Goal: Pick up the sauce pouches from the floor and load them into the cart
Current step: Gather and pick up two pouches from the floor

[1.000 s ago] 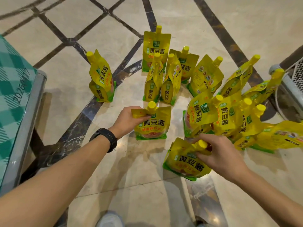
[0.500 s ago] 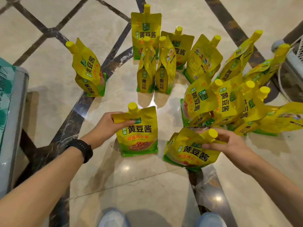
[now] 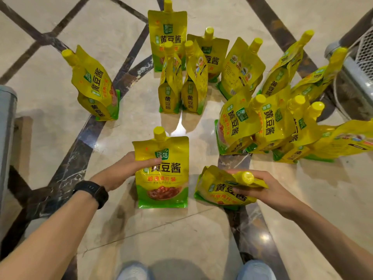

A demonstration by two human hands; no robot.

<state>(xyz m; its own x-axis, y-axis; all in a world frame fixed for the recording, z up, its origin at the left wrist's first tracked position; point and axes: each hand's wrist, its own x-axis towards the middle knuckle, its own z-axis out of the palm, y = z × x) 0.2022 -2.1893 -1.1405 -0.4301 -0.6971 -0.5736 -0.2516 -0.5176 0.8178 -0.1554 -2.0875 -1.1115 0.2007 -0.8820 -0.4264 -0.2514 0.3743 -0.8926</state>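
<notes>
A: Left hand?
B: Thumb laid across the front of a glossy yellow sauce pouch, other fingers hidden behind it, pinching the upper left edge. The pouch is upright and flat-faced, with a green band at the base and a stubby yellow screw cap. Black wristwatch on that wrist.
A: Right hand?
B: Just right of that pouch. Fingers curled round the neck of a second pouch, under its cap; thumb pressed on the front. That one is tilted, its foil creased. Can't tell whether either base clears the floor.
A: The others?
B: All beyond the sauce pouch. Two narrow side-on pouches straight behind, with more at their backs. A lone leaning pouch up and to its left. A crowded cluster, overlapping, to its right.
A: Cart?
B: Past that cluster, far right of the sauce pouch: grey tubular rim, white wire mesh.
A: Floor?
B: Polished cream marble, dark veined inlay strips, lamp glare. Grey metal frame far left of the pouch.
</notes>
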